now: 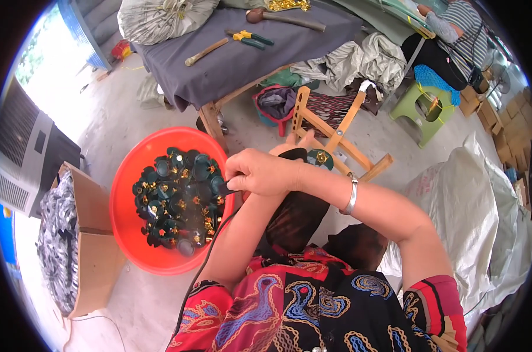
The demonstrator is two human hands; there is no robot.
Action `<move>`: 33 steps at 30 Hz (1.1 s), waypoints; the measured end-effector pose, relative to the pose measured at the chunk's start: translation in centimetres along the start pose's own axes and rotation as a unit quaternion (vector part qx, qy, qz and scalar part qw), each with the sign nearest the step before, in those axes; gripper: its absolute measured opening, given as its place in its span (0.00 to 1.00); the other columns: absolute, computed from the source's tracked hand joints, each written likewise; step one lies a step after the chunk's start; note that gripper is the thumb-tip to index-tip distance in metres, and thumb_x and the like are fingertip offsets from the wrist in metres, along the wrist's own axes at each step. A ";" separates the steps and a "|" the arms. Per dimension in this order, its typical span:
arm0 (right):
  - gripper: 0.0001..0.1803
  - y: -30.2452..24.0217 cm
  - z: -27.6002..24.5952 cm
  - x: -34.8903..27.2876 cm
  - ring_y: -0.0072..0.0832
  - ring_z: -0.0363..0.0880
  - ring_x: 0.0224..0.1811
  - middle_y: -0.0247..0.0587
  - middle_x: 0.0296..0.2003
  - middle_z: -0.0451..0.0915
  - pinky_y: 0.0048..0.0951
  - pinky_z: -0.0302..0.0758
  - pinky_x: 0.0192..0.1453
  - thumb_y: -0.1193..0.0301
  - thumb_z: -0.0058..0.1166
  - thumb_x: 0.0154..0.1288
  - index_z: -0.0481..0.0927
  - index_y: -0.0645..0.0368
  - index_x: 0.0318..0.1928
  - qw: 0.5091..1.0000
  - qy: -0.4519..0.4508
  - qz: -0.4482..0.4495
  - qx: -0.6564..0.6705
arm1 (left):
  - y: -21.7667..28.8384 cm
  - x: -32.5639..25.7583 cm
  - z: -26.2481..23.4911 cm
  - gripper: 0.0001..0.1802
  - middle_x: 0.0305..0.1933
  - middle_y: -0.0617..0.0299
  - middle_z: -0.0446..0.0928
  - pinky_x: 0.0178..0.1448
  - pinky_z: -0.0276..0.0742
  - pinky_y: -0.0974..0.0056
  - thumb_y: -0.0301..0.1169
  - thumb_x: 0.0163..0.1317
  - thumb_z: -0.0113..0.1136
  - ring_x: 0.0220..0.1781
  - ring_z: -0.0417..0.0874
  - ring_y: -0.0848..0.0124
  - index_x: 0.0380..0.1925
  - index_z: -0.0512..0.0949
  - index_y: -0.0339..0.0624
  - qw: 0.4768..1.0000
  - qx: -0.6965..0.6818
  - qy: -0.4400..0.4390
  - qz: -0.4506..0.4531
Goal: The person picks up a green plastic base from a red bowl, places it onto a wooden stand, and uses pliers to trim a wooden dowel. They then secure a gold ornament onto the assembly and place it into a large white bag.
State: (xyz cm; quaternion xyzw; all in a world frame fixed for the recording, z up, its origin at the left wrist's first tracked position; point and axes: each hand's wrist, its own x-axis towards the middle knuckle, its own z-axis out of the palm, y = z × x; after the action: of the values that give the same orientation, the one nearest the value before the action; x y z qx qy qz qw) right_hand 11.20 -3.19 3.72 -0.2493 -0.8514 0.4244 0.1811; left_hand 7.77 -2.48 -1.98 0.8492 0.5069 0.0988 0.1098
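Observation:
My forearms cross in front of me, the right lying over the left. My right hand [260, 171] is closed, its fingertips pinching a small black strap-like end [225, 189] above the basin's right rim. My left hand [298, 142] shows partly beyond the right wrist, fingers stretched and apart. A black band [294, 154] lies at the left wrist, partly covered. Beside it is a dark green round piece with a gold centre [321, 157]; what supports it is hidden. A red-orange basin [120, 234] holds many similar dark green cups and gold pieces.
A cloth-covered table [184, 70] bears a mallet [289, 22], pliers [249, 39] and a wooden-handled tool [206, 51]. A wooden folding frame [336, 141] and green stool [415, 114] stand ahead. A cardboard box [96, 264] is left; white sacking [459, 205], right. Another person [465, 35] sits far right.

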 end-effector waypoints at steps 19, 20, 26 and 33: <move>0.05 6.3 -1.3 -6.6 0.16 0.69 0.34 0.28 0.31 0.73 0.20 0.68 0.40 0.76 0.53 0.58 0.73 0.61 0.36 0.904 0.359 0.105 0.206 | -2.0 1.2 2.6 0.45 0.69 0.36 0.45 0.68 0.52 0.52 0.24 0.50 0.58 0.70 0.50 0.44 0.68 0.49 0.53 0.907 -0.293 0.302 -0.026; 0.04 6.4 -1.2 -6.8 0.15 0.68 0.33 0.27 0.29 0.72 0.20 0.67 0.39 0.76 0.54 0.57 0.72 0.60 0.33 0.902 0.359 0.124 0.204 | -2.0 1.2 2.7 0.46 0.70 0.37 0.42 0.68 0.51 0.50 0.24 0.49 0.58 0.71 0.47 0.42 0.68 0.49 0.56 0.921 -0.247 0.300 -0.016; 0.06 5.7 0.3 -6.7 0.14 0.66 0.31 0.27 0.27 0.69 0.18 0.64 0.35 0.76 0.54 0.55 0.69 0.60 0.31 0.907 0.406 0.067 0.087 | -2.8 1.7 2.9 0.47 0.68 0.30 0.37 0.72 0.34 0.46 0.30 0.50 0.58 0.71 0.36 0.38 0.68 0.45 0.53 0.932 -0.240 0.270 -0.016; 0.06 4.3 1.2 -6.6 0.14 0.64 0.29 0.26 0.25 0.67 0.18 0.62 0.33 0.75 0.53 0.57 0.70 0.62 0.30 0.924 0.349 0.104 0.116 | -2.9 3.8 1.0 0.44 0.73 0.47 0.33 0.58 0.54 0.28 0.43 0.49 0.65 0.71 0.35 0.36 0.65 0.53 0.65 0.933 -0.205 0.174 -0.240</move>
State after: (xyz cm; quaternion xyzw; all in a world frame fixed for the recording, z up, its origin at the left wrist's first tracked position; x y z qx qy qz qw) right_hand 17.03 -5.58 -1.11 -0.4458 -0.6486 0.4228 0.4493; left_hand 7.43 2.10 -3.57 0.6309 0.6755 0.3176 0.2116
